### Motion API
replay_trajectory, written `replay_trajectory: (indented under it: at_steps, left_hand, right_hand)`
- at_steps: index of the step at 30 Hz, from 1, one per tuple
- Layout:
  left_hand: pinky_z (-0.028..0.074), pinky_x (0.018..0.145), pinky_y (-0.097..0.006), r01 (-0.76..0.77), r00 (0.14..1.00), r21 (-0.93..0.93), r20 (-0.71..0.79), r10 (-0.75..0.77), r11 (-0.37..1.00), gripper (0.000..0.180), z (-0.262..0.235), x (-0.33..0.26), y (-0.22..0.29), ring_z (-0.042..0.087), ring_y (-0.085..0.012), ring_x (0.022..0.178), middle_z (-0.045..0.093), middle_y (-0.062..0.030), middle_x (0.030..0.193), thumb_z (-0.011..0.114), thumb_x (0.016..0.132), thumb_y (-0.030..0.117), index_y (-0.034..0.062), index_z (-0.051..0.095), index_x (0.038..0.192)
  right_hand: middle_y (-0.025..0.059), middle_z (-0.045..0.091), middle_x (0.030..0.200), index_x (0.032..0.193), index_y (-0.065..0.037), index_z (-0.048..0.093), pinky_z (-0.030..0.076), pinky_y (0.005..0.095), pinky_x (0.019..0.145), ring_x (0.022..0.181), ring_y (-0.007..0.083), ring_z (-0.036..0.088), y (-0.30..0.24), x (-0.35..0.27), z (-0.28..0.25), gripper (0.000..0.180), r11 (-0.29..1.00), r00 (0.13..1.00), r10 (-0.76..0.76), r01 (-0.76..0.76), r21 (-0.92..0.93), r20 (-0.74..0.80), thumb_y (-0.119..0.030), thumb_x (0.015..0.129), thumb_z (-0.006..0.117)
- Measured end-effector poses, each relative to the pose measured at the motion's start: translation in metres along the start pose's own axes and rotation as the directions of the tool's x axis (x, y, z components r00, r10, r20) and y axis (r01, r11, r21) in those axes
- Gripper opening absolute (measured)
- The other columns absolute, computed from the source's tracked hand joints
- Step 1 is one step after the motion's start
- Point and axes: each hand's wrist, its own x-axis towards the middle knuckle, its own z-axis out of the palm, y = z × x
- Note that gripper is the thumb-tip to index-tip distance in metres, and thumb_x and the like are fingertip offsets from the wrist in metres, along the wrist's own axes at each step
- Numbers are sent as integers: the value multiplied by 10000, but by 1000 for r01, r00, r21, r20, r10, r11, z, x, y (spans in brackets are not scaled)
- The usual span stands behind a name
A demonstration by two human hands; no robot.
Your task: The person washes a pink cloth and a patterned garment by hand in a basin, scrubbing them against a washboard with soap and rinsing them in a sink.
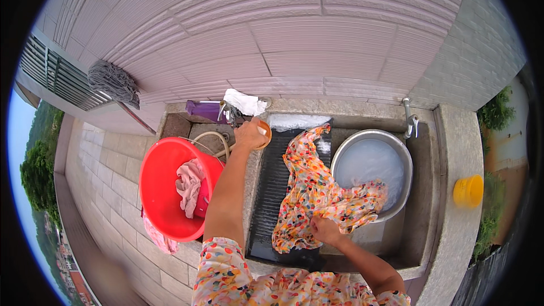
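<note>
At the stone sink [447, 153], the right hand [324, 229] pinches the wet floral cloth [311, 192] on the washboard [272, 192]; the left hand [252, 134], closed round soap [264, 131]. Soaping stage; rubbing likely follows.

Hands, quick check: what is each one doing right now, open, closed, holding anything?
Left hand: closed around a small orange object, raised over the washboard.
Right hand: closed, gripping the colourful spotted cloth beside the metal basin.
</note>
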Motion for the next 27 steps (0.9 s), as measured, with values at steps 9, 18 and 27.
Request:
replay_trajectory:
  at_steps: [9,18,27]
  left_hand:
    - [434,714,-431,-618,775,-332,-410,480,713,300,48,-114,43,491,-353,864,450,-152,916,607,602,138,40,511,869]
    - [304,882,-415,-703,631,112,-357,688,703,321,165,-58,62,389,-269,1071,431,-101,1168,559,822,343,92,529,1020]
    - [294,904,-440,-810,581,30,-99,808,586,329,137,-166,67,414,-286,1029,463,-85,1120,592,768,356,81,559,947]
  right_hand:
    - [74,615,802,907,-118,633,511,390,639,767,255,622,-7,-18,-5,217,900,913,-385,404,-166,137,-229,729,578]
    - [55,644,763,775,-130,686,486,345,667,724,227,618,20,-11,3,132,940,892,-329,278,200,309,-233,703,646]
    - [61,642,787,823,-99,677,473,326,711,768,224,608,23,-13,-3,127,875,849,-431,312,369,306,-185,734,650]
